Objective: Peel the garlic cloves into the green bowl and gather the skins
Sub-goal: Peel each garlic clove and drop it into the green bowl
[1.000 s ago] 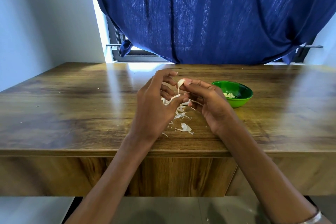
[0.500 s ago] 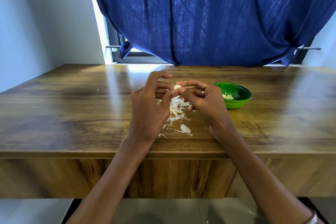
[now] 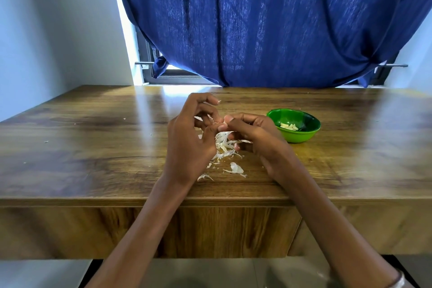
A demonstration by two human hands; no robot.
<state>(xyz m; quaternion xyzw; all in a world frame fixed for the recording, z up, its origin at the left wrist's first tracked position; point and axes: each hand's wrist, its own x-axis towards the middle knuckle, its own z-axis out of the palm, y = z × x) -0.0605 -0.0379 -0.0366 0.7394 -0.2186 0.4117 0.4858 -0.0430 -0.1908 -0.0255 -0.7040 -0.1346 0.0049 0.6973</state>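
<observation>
My left hand (image 3: 189,140) and my right hand (image 3: 257,138) meet above the middle of the wooden table (image 3: 93,147). Their fingertips pinch a small garlic clove (image 3: 225,121), almost wholly hidden by the thumbs. Beneath the hands lies a pile of white garlic skins (image 3: 224,147), with loose flakes (image 3: 236,168) scattered toward the near edge. The green bowl (image 3: 301,138) stands just right of my right hand and holds a few pale peeled cloves (image 3: 289,126).
A dark blue curtain (image 3: 268,21) hangs behind the table over a window. The table's front edge (image 3: 210,201) runs under my forearms. Tiny skin crumbs lie on the left half of the table. A bracelet is on my right wrist (image 3: 398,280).
Both hands have dropped slightly and closed tighter around the clove. The strip of skin that stood up between the fingers a second ago is no longer raised.
</observation>
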